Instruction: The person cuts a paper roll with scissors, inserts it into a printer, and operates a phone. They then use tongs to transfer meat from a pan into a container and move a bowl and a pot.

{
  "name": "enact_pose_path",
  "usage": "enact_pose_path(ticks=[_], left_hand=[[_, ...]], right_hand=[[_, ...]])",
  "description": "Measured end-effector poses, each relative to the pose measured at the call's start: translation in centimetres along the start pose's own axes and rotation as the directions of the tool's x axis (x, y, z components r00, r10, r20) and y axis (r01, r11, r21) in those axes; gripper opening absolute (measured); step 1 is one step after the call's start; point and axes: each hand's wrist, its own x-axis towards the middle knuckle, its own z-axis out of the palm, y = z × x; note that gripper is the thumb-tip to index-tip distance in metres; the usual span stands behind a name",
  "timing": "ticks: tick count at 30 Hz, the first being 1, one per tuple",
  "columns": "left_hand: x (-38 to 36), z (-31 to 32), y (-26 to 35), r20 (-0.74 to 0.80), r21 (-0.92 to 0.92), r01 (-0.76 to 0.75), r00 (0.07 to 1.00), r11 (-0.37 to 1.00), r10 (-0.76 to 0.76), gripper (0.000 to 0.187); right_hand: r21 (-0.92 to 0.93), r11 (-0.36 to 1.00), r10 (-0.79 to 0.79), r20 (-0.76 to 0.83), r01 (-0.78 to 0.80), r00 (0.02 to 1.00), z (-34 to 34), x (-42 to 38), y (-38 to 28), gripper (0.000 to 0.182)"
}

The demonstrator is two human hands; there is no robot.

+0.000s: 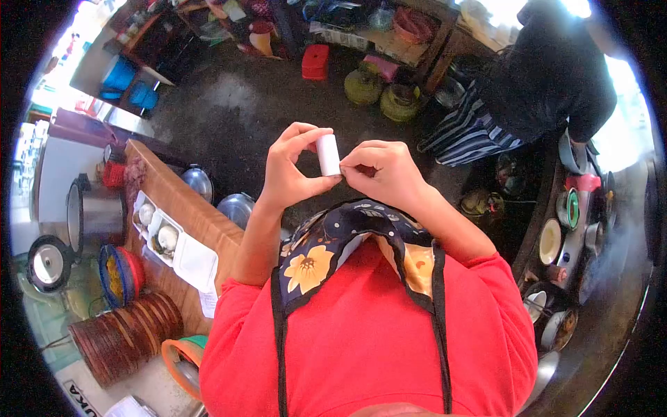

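Small white cylinder, smooth, plain and upright, held in mid-air at chest height before the red shirt, probably light, stiff and slippery, best taken at its ends: left hand at 9 o'clock pinching top and bottom, right hand at 3 o'clock pinching its lower edge.

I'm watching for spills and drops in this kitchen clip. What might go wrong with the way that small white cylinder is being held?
The white cylinder is pinched only by fingertips of the left hand and right hand, out in front of the chest over the dark floor, so a slip would probably drop it there. A second person works close by at the right counter; a bump might jog the hands.
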Motion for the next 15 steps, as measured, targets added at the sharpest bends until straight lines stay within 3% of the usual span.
enact_pose_path(ticks=[4,8,10,15], left_hand=[[-1.2,-2.6,-0.7,0.046,-0.017,0.051,0.998,0.999,-0.051,0.061],[-2.1,-4.0,-1.4,0.1,-0.052,0.085,0.992,0.995,-0.08,0.064],[-2.4,-4.5,-1.6,0.125,-0.151,0.16,0.982,0.975,-0.142,0.065],[-3.1,-4.5,-2.4,0.128,-0.277,0.182,0.98,0.944,-0.151,0.065]], right_hand=[[-0.02,0.998,-0.06,0.07,0.061,0.996,2.2,1.3,-0.6,0.005],[0.009,1.0,-0.021,0.099,0.02,0.995,4.0,2.1,-0.5,0.008],[0.021,0.999,-0.035,0.126,0.033,0.991,4.7,2.5,-0.7,0.013],[0.082,0.997,-0.024,0.168,0.01,0.985,5.9,2.4,-0.3,0.016]])
